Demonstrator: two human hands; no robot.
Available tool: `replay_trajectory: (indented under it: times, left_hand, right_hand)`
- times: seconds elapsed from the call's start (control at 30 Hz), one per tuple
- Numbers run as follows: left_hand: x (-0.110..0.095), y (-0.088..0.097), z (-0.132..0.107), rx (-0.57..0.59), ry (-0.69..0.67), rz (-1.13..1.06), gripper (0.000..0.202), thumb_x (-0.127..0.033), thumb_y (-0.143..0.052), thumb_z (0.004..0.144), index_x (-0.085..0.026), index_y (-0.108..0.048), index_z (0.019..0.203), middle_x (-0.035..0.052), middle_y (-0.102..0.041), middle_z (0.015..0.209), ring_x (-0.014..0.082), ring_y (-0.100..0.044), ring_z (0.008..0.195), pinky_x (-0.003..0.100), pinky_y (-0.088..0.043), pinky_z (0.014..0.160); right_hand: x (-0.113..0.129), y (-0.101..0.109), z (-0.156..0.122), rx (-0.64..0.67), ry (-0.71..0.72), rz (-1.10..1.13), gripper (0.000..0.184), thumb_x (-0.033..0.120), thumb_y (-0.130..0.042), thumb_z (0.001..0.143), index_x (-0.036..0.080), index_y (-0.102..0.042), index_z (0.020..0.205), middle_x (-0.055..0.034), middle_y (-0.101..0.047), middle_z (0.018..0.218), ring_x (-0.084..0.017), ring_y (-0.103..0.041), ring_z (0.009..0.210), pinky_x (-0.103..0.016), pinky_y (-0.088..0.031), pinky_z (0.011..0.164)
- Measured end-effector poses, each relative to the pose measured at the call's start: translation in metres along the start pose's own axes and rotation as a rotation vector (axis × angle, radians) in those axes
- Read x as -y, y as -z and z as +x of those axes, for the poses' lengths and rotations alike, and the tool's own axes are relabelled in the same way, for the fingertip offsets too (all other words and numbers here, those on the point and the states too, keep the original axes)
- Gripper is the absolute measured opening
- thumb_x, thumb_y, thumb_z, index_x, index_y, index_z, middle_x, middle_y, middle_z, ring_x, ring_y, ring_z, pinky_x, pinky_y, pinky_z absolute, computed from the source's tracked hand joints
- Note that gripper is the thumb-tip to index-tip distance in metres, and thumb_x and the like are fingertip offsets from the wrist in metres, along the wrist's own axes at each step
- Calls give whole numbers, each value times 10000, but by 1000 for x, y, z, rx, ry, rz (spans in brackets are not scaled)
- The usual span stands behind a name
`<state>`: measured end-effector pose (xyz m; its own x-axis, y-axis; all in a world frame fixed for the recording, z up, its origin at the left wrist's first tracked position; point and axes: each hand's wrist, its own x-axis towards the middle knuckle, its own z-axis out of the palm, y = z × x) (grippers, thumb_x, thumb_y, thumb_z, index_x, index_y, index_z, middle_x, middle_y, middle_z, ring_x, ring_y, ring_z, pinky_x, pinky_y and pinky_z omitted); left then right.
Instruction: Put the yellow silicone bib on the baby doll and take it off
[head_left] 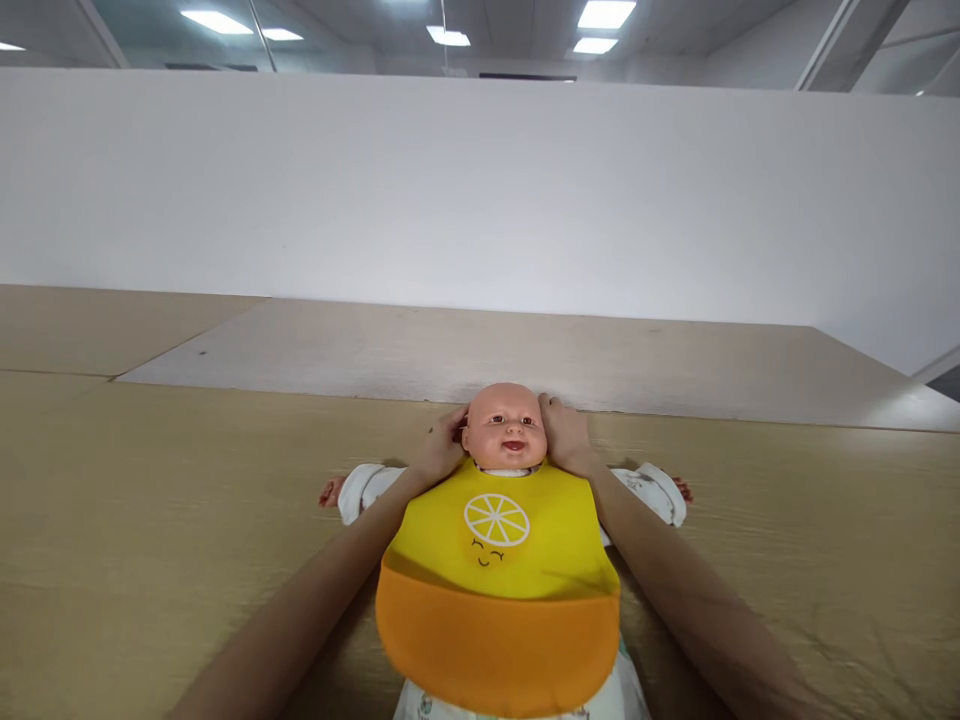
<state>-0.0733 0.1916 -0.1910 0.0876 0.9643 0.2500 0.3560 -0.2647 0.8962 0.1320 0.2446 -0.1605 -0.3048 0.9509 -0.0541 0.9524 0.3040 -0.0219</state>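
A baby doll [505, 428] lies on its back in front of me, head away from me and arms spread to the sides. It wears white printed clothes and a yellow bib [555, 520] with a white citrus slice, a smiling face and an orange pocket. Against the left side of the doll's head, my left hand [441, 447] has its fingers curled behind the ear. My right hand [566, 434] is closed at the opposite side of the head, fingers bent inward. Behind the head and neck, the fingertips and the bib's neck ends are hidden.
Under the doll is a yellowish-brown tabletop [187, 520]. A paler strip [465, 345] runs along its back, meeting a white partition [480, 190]. Glass panels and ceiling lights show above the partition.
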Motion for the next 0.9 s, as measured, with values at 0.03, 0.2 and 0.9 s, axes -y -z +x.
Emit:
replay_trajectory:
  times: [0.03, 0.2, 0.9]
  left_hand:
    - [0, 0, 0, -1, -2, 34, 444, -148, -466, 662, -101, -630, 1071, 107, -702, 1038, 222, -642, 969, 317, -519, 823]
    - [3, 2, -2, 3, 31, 153, 497, -137, -451, 664, -95, -621, 1129, 99, -704, 1029, 220, -639, 930, 311, -516, 800]
    - [-9, 6, -4, 59, 57, 463, 541, -29, -450, 673, -122, -587, 1188, 148, -644, 1208, 270, -603, 1125, 373, -486, 956]
  right_hand:
    - [0, 0, 0, -5, -7, -8, 427, 447, -489, 921, 104, -445, 1173, -190, -561, 1066, -209, -615, 920, -267, -471, 741]
    - [1, -2, 1, -52, -6, -7, 436, 481, -533, 888, 113, -456, 1110, -171, -562, 1039, -211, -616, 856, -291, -485, 699]
    - [5, 4, -4, -105, 4, -118, 283, 75, -277, 917, 83, -496, 1095, -189, -584, 1044, -275, -661, 912, -361, -529, 713]
